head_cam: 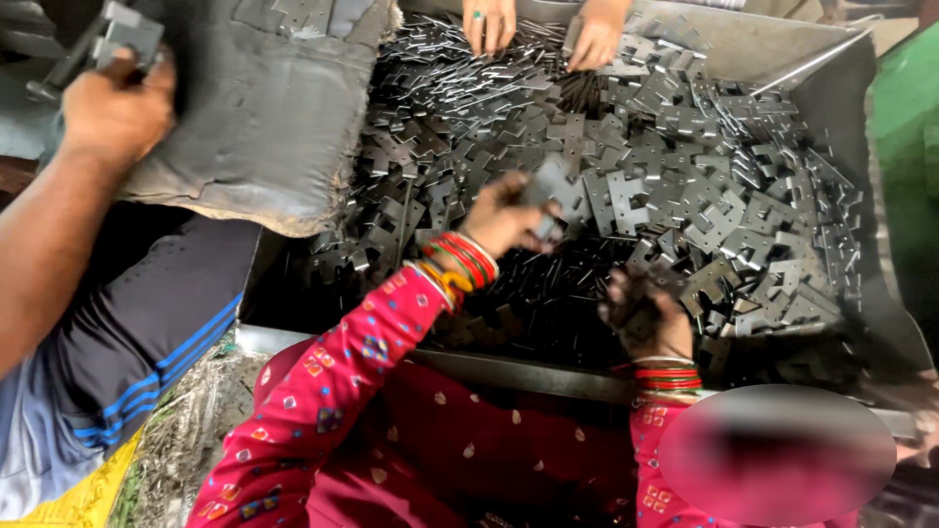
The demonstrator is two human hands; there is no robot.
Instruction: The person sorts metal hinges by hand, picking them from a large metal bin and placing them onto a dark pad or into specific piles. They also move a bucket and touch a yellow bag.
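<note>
A flat grey metal plate [554, 186] with notched edges is pinched in the fingers of the left hand [504, 217], held just above the heap of like stamped metal pieces [675, 186] that fills the big metal bin [831, 59]. Red and gold bangles [460, 262] ring that wrist, over a pink patterned sleeve [333, 381]. Nearer the bin's front edge, the right hand [648, 315] is dug down among the dark pieces, fingers curled over a few of them; whether it truly grips any cannot be told.

The bin is a sheet-metal trough with sloping walls, its floor showing dark and bare along the front rim [509, 367]. At the bin's far side, two hands of another person [543, 29] rest on the pile. Off the bin's left wall, a worn grey padded sack [264, 108] lies propped, and a second co-worker's hand [117, 108] clutches a stack of plates beside it, the arm above dark trousers with blue stripes [147, 352]. Below the bin's left corner is littered ground [186, 440]; to its right, a green surface [905, 147].
</note>
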